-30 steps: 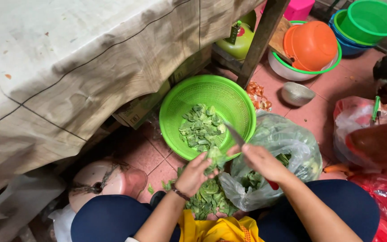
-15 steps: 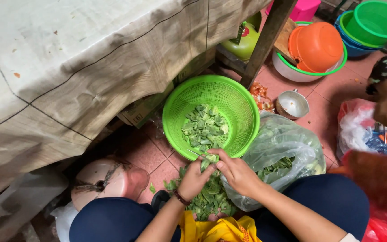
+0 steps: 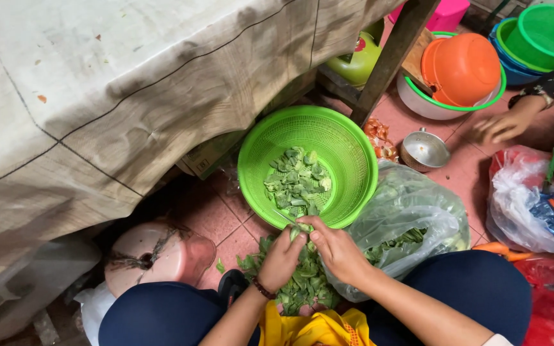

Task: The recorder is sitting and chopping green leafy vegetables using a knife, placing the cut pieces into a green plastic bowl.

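A green plastic colander [image 3: 347, 144] on the tiled floor holds chopped green vegetable pieces [image 3: 297, 182]. Both my hands meet at its near rim. My left hand [image 3: 281, 257], with a bracelet on the wrist, pinches a small green vegetable piece [image 3: 300, 229]. My right hand [image 3: 339, 251] presses against it and grips a knife; its thin blade [image 3: 285, 218] shows just above my left fingers. Under my hands lies a pile of green leaf scraps [image 3: 304, 285].
A clear bag of greens [image 3: 411, 205] lies to the right of my hands. Beyond are a small metal bowl [image 3: 423, 150], stacked orange [image 3: 460, 64] and green basins [image 3: 546, 32], another person's hand [image 3: 504, 125], and a bag with carrots [image 3: 533, 205]. A cloth-covered table [image 3: 97, 96], its wooden leg [image 3: 392, 57] and a pink lid [image 3: 155, 253] stand to the left.
My hands have drawn together at the colander's near rim, the knife now tucked between them. The other person's hand has reached in toward the metal bowl.
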